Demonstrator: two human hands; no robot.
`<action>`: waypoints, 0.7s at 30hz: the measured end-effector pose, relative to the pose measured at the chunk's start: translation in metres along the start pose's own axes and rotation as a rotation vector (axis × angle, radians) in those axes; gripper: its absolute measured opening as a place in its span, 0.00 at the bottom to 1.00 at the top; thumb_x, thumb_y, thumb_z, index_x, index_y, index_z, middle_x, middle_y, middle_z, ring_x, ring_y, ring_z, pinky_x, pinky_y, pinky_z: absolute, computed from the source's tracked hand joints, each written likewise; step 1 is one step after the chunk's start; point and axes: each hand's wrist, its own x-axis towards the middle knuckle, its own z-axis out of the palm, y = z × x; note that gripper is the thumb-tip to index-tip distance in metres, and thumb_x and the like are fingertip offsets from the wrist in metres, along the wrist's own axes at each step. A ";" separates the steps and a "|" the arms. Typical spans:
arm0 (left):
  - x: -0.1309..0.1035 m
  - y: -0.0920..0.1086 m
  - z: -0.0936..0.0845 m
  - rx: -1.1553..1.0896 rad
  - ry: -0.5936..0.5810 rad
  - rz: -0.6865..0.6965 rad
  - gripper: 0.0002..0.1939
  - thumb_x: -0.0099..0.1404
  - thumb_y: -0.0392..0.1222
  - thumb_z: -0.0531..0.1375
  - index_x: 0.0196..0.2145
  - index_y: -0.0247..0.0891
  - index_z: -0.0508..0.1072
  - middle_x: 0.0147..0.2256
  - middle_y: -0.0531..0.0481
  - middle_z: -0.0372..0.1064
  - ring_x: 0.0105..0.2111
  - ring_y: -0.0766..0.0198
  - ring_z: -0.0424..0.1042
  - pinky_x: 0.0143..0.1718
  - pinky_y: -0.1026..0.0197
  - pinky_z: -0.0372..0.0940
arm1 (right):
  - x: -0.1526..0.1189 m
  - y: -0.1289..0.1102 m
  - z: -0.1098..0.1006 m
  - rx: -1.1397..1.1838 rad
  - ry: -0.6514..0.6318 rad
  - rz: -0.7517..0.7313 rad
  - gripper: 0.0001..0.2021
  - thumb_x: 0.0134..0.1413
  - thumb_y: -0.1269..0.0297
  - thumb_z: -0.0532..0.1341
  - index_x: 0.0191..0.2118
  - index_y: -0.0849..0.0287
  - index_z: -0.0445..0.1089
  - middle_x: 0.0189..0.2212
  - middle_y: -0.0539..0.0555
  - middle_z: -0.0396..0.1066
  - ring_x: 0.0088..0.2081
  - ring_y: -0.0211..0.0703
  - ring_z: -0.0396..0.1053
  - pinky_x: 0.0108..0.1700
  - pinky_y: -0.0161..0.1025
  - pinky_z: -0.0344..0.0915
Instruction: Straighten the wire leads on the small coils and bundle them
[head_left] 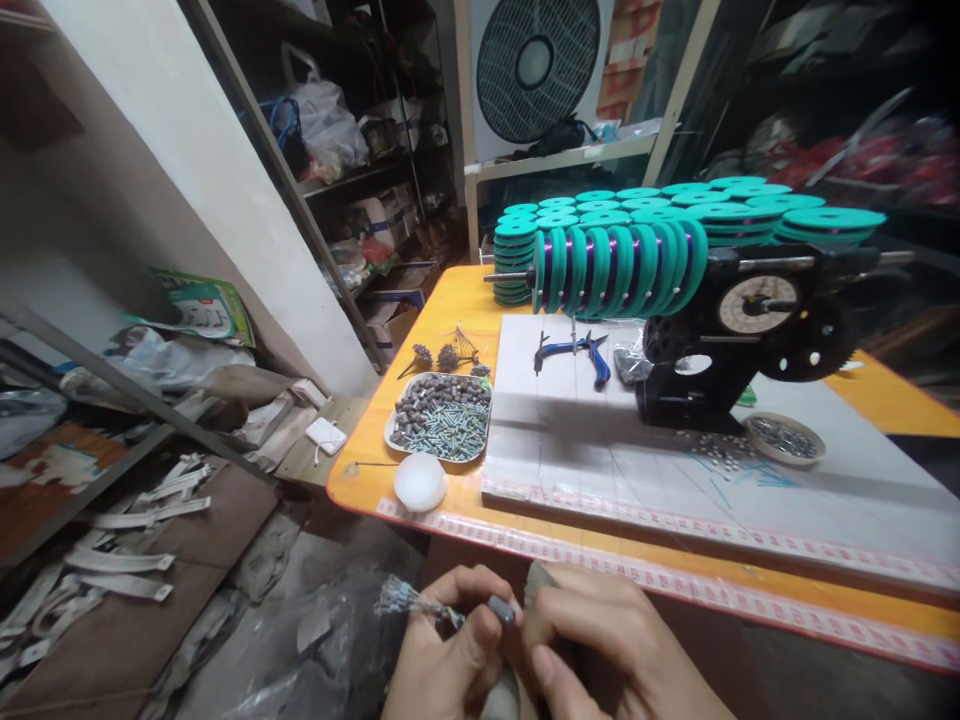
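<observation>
Head view: both hands are in front of the yellow table's (457, 300) near edge, left of its middle. The left hand (442, 660) pinches a small grey cylinder (501, 608) between thumb and fingers, and a bundle of thin strands with bluish tips (397, 597) sticks out of that hand's far side. The right hand's (615, 640) fingers are curled tight around a grey-green piece (537, 577), mostly hidden, so its shape cannot be told. On the table's left end is a white tray (388, 432) of grey pieces (439, 394) and bluish rods (448, 430); a white ball (420, 482) rests at the table's near left corner. Blue-handled pliers (600, 362) lie around the table's middle, and green spools (829, 218) are stacked along its far side.
</observation>
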 end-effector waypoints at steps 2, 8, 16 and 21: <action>0.000 0.001 0.000 0.036 -0.016 0.031 0.16 0.50 0.51 0.74 0.29 0.38 0.77 0.24 0.53 0.70 0.16 0.76 0.63 0.16 0.74 0.55 | 0.001 0.000 0.000 -0.004 0.002 0.009 0.12 0.57 0.73 0.55 0.25 0.57 0.69 0.23 0.49 0.70 0.26 0.38 0.69 0.31 0.32 0.67; -0.001 -0.001 0.001 0.111 0.042 0.132 0.18 0.51 0.52 0.73 0.29 0.38 0.73 0.25 0.55 0.67 0.18 0.76 0.63 0.19 0.74 0.57 | -0.005 0.004 0.003 -0.219 0.126 -0.068 0.11 0.62 0.73 0.52 0.32 0.58 0.70 0.27 0.53 0.68 0.30 0.43 0.68 0.32 0.36 0.65; 0.000 -0.001 0.005 0.061 0.057 0.094 0.17 0.53 0.51 0.72 0.30 0.39 0.72 0.22 0.57 0.67 0.11 0.82 0.51 0.11 0.76 0.44 | -0.012 0.016 0.012 -0.464 0.197 -0.259 0.11 0.65 0.71 0.53 0.43 0.61 0.73 0.26 0.56 0.67 0.28 0.45 0.67 0.26 0.36 0.63; -0.001 0.003 0.008 0.082 0.094 0.100 0.18 0.50 0.52 0.73 0.29 0.39 0.72 0.23 0.56 0.68 0.16 0.76 0.62 0.17 0.73 0.55 | -0.012 0.014 0.008 -0.458 0.159 -0.230 0.13 0.68 0.68 0.51 0.44 0.61 0.74 0.27 0.57 0.69 0.29 0.46 0.70 0.27 0.36 0.66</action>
